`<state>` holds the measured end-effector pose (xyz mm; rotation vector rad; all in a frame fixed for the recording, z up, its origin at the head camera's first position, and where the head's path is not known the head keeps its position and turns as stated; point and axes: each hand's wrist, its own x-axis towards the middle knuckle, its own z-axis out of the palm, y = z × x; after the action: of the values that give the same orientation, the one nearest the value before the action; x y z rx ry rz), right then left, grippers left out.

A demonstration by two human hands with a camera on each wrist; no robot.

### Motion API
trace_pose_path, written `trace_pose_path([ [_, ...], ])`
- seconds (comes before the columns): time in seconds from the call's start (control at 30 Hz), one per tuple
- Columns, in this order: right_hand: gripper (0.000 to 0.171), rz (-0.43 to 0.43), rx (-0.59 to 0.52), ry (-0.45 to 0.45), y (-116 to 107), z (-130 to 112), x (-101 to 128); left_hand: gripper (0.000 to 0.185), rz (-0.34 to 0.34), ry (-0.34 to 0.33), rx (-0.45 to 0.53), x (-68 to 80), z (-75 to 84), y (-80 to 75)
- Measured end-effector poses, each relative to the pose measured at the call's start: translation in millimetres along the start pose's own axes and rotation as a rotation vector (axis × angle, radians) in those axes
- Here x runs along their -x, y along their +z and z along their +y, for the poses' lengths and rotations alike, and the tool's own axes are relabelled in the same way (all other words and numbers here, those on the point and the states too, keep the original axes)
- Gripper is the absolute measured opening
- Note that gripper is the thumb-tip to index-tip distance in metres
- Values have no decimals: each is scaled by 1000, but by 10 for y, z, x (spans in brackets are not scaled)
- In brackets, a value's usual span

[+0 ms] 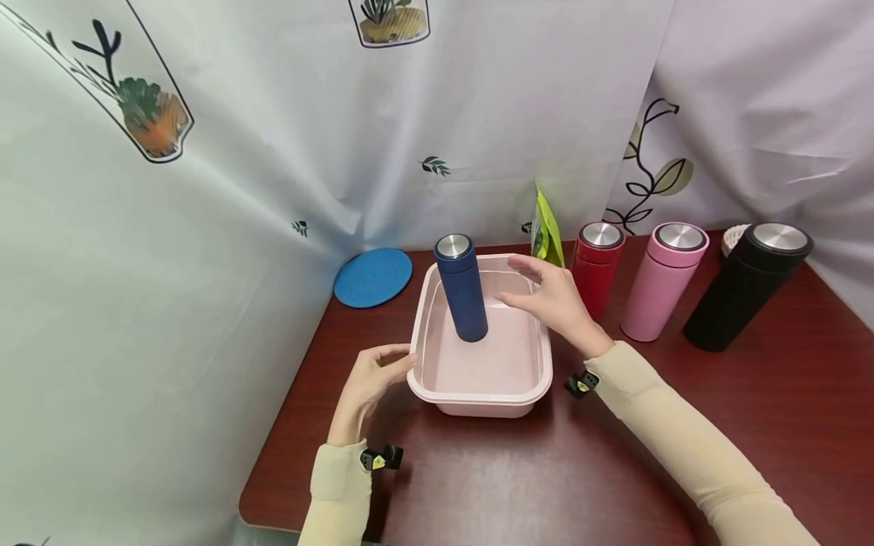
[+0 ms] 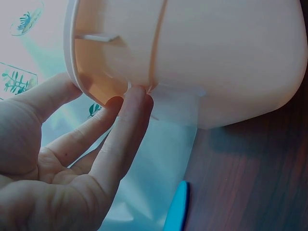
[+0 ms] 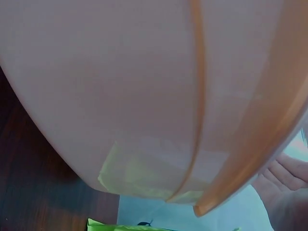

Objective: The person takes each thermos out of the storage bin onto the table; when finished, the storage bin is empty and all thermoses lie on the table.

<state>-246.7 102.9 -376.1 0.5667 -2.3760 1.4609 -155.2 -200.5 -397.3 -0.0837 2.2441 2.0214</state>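
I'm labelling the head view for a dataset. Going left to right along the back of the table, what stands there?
Blue round mat → navy flask → green pouch → red flask → pink flask → black flask.

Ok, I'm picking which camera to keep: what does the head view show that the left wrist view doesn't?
Only the head view shows the blue bottle standing upright inside the pink tub, the right hand open over the tub's right rim, and the red bottle, pink bottle and black bottle standing in a row. Only the left wrist view shows fingertips touching under the tub's rim. Both show the left hand, the tub, the blue coaster and the wooden table.
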Motion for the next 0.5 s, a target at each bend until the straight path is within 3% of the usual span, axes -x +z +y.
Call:
trace_pose_path([
  [0.5, 70, -115, 6, 5, 170, -29, -141, 35, 13, 8, 4, 13, 1, 8],
])
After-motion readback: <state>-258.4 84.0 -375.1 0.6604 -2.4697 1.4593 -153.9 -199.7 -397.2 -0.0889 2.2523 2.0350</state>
